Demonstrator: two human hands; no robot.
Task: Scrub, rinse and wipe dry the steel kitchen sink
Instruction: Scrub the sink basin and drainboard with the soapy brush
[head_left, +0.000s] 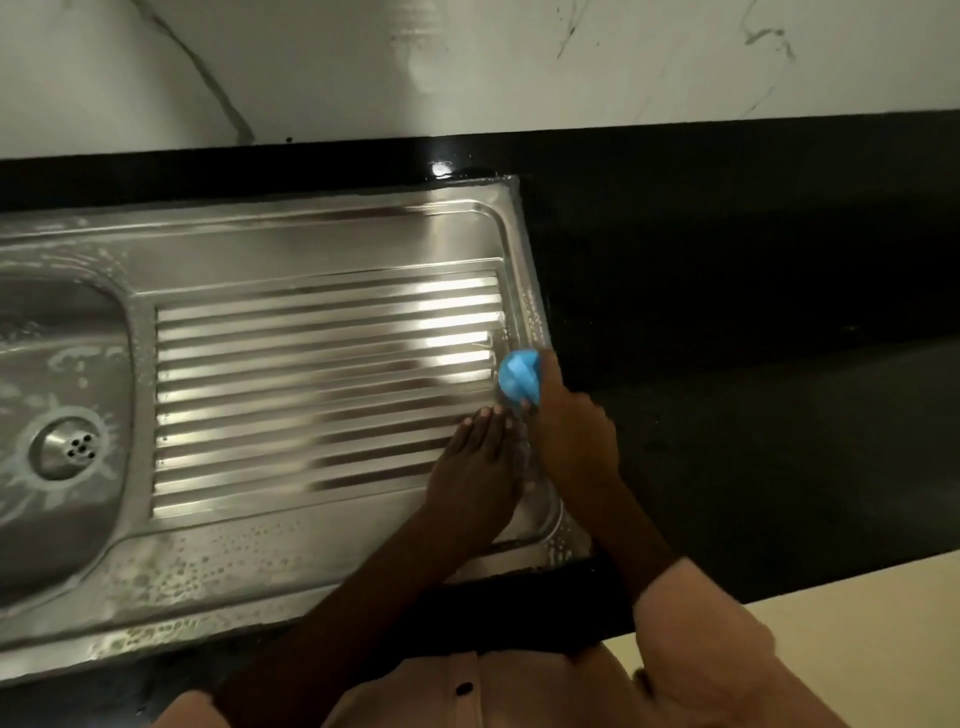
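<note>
Sleeved arms reach over the black bench (727, 312) to the steel sink (311, 249), where the left hand (480, 462) lies flat on the ribbed drainboard (311, 395), seemingly for support, while the right hand (569, 441) grips a blue scrubber (518, 381) against its soapy right rim.

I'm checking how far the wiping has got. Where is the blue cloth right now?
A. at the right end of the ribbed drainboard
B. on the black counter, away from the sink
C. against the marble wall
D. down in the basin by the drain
A: the right hand grips the blue cloth at the right end of the ribbed drainboard, far from the drain, while the left hand rests flat beside it.
</note>
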